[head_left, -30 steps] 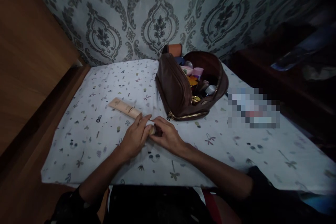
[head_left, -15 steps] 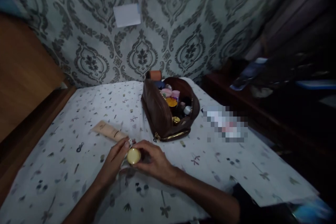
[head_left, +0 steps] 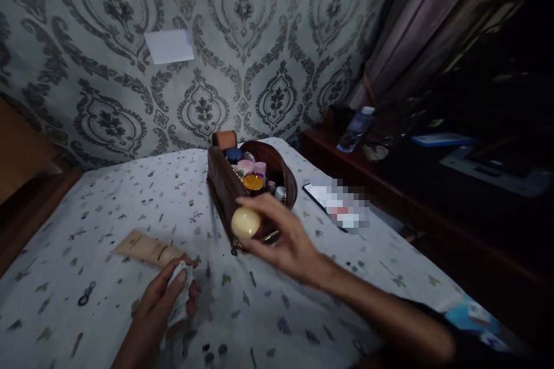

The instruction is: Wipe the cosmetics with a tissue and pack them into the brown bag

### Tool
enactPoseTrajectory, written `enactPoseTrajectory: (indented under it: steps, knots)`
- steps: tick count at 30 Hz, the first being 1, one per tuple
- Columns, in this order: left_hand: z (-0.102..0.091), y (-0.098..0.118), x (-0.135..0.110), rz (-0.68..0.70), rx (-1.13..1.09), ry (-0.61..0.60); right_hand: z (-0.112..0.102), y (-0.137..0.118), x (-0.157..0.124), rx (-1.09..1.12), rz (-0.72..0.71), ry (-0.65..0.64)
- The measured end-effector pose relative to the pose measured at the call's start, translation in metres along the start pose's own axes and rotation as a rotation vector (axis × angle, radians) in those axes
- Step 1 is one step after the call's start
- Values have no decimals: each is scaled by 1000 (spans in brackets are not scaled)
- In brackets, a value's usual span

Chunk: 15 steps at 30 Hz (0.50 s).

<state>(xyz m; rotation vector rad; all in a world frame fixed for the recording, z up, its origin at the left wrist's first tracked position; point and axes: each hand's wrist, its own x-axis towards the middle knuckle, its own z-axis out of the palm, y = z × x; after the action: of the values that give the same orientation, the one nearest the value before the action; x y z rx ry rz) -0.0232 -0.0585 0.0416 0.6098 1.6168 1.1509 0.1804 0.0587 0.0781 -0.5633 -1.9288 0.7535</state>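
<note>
My right hand (head_left: 294,245) pinches a small jar with a round, pale yellow lid (head_left: 246,223) between thumb and fingers. It is held up in front of the brown cosmetic bag (head_left: 225,190), hiding part of the bag's near side. The bag stands unzipped, with an amber-lidded jar (head_left: 253,182), pink containers (head_left: 259,168) and a dark blue lid (head_left: 234,154) inside. Lower left, my left hand (head_left: 162,298) is closed around a crumpled white cloth (head_left: 180,304). Just beyond those fingers lies a beige squeeze tube (head_left: 149,248), flat on the patterned sheet.
A phone (head_left: 333,207), partly pixelated, rests right of the bag on the white patterned sheet (head_left: 130,202). Past the sheet's right edge, a clear bottle (head_left: 355,130) leans on a dark red ledge (head_left: 320,141). Patterned wallpaper (head_left: 242,69) rises behind.
My hands have moved apart. The right one has carried the yellow-lidded jar up and rightward to the bag, while the left keeps the cloth near the tube. The view has turned right.
</note>
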Motion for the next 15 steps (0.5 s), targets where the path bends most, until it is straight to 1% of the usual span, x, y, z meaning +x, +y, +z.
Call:
enactPoseTrajectory:
  steps: [3,4,6,8,11,15]
  knots:
    - [0,-1,4,-14,-10,-7,-41,6,26,-142,80,50]
    - [0,-2,6,-17,-8,-10,-50,10,32,-180,121,24]
    - [-1,-4,9,-15,11,-16,-62,20,39,-245,170,-46]
    - [0,-5,12,-22,42,-30,-66,29,41,-319,165,-130]
    - [2,-6,15,-41,80,-32,-65,38,41,-433,85,-217]
    - [3,-12,21,-2,79,-19,-65,39,50,-453,4,-331]
